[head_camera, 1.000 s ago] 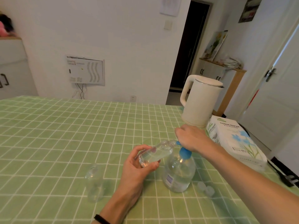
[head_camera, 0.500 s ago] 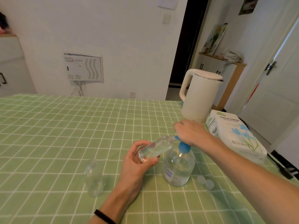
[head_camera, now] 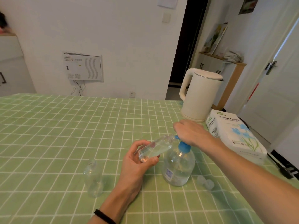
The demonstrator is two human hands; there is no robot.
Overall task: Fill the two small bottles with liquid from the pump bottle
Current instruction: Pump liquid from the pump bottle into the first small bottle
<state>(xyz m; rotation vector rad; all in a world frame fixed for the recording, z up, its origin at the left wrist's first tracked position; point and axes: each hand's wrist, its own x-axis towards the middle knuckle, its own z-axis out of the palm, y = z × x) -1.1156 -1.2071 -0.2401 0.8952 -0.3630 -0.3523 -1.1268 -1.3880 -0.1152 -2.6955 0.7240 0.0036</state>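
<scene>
A clear pump bottle [head_camera: 178, 167] with a blue pump top stands on the green checked tablecloth [head_camera: 64, 135]. My right hand [head_camera: 189, 131] rests on top of the pump head and covers it. My left hand [head_camera: 137, 162] grips a small clear bottle [head_camera: 155, 148], tilted with its mouth against the blue spout; liquid shows inside it. A second small clear bottle [head_camera: 93, 180] stands upright and uncapped to the left, untouched. Two small clear caps [head_camera: 205, 182] lie right of the pump bottle.
A cream electric kettle [head_camera: 199, 96] stands behind my right hand. A white tissue paper box [head_camera: 233, 135] lies at the table's right edge. A black object [head_camera: 284, 168] sits past the box at the far right.
Both hands and the bottles keep the same pose; only the head camera has shifted slightly, raising the view.
</scene>
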